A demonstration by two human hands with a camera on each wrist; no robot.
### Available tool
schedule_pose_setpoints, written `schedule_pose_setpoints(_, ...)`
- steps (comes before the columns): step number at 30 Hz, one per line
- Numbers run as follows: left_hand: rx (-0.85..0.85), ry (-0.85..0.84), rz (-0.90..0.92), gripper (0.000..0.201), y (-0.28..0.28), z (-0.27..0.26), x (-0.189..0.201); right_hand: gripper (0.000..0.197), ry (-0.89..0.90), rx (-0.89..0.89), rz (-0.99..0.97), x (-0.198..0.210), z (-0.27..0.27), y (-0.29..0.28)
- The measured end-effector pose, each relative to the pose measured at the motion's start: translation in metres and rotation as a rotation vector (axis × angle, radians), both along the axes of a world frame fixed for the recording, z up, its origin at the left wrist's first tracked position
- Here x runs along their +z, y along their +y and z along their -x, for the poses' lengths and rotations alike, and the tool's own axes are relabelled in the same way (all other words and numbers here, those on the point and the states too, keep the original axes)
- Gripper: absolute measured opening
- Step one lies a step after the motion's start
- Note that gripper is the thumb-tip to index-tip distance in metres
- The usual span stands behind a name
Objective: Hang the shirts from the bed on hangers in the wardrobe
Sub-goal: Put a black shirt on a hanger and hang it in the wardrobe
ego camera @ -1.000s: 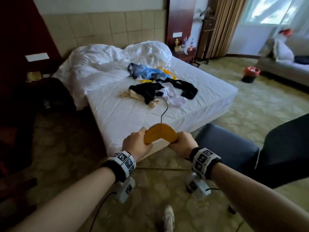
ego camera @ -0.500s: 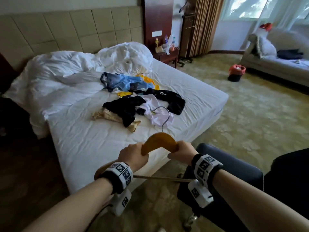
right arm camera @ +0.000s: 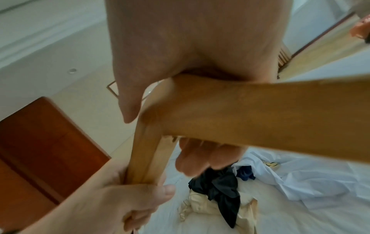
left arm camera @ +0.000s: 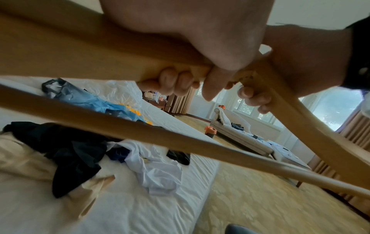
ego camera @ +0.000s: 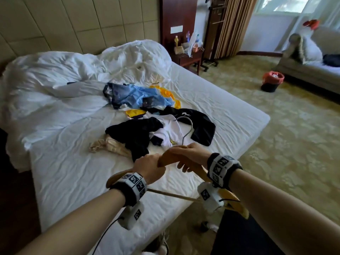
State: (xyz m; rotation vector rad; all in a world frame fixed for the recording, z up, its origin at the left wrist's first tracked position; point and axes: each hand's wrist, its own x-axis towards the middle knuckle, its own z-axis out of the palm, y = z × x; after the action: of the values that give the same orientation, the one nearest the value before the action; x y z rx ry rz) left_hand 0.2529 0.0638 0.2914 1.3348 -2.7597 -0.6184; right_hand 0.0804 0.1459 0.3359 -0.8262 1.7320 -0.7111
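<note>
Wooden hanger [ego camera: 166, 157] gripped by both hands above the bed [ego camera: 230, 107].

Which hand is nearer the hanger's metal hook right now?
Right. The right hand grips the wooden hanger at its crown, right beside the base of the metal hook. The left hand grips the left shoulder, farther down from the hook.

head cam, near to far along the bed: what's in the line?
left hand on wooden hanger → beige garment → black shirt → blue shirt → rumpled white duvet → padded headboard
</note>
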Motion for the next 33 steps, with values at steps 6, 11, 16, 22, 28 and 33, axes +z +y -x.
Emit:
schedule_pose_setpoints(6, -0.025, -0.06, -0.04, 0.02, -0.112, 0.04, -0.023, 0.068, -0.183, -0.019, -0.185, -0.022, 0.038, -0.115)
schedule_pose_setpoints(11, -0.006, 0.02, 0.059, 0.056, -0.176, 0.061, -0.079, 0.048, -0.203, -0.22, -0.17, -0.086, 0.06, -0.177)
schedule_pose_setpoints(16, 0.16, -0.051, 0.01, 0.075, -0.241, 0.054, -0.163, 0.058, -0.307, -0.277, -0.193, -0.156, 0.088, -0.222)
schedule_pose_setpoints(22, 0.24, -0.249, -0.117, 0.08, -0.303, 0.066, -0.273, 0.048, -0.18, -0.114, -0.024, -0.246, 0.093, -0.271)
schedule_pose_setpoints(28, 0.289, -0.36, -0.14, 0.06, -0.312, 0.056, -0.359, 0.03, -0.072, -0.132, 0.037, -0.328, 0.09, -0.285)
schedule_pose_setpoints(33, 0.346, -0.145, -0.121, 0.012, -0.31, 0.037, -0.373, 0.034, -0.062, -0.15, -0.027, -0.356, 0.08, -0.288)
